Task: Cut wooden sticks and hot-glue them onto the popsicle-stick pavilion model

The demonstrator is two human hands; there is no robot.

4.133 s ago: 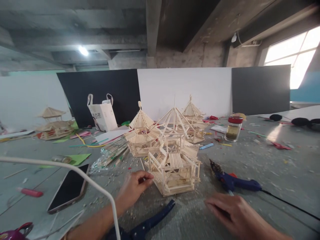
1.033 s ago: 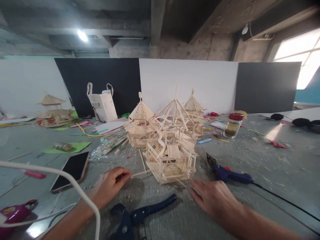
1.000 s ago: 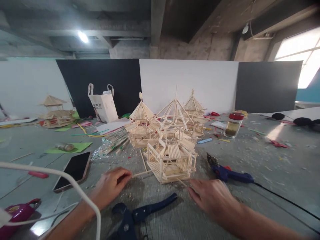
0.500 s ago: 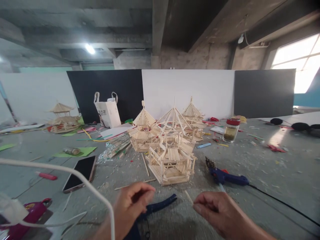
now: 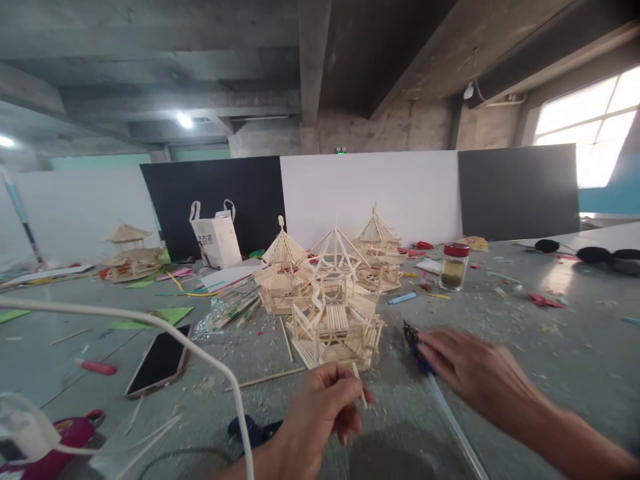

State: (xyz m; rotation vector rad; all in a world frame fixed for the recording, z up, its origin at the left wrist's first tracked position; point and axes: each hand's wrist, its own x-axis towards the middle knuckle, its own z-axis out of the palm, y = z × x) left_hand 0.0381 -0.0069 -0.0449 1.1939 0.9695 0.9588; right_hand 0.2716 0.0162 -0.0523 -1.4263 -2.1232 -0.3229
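Observation:
My left hand [image 5: 320, 417] pinches a short wooden stick [image 5: 359, 387] between thumb and fingers, just in front of a small pavilion model [image 5: 333, 327] built of wooden sticks. My right hand [image 5: 473, 373] lies over the body of a blue glue gun [image 5: 413, 337], fingers curled around it. Only the gun's dark nozzle shows, and a clear glue stick [image 5: 453, 427] juts out from under the hand towards me. Behind the near model stand three more stick pavilions [image 5: 283, 273], one with a bare roof frame [image 5: 337, 250].
A phone [image 5: 160, 360] lies face up at the left, beside a plastic-wrapped bundle of sticks [image 5: 230, 307]. A white cable [image 5: 150, 325] arcs across the left foreground. A blue cutter [image 5: 250, 430] lies near me, a red-lidded jar [image 5: 454, 265] further back, and a long stick [image 5: 265, 379] on the littered table.
My left hand let go of the long stick and now holds a short one up. My right hand moved right, onto the glue gun. The camera tilted up a little.

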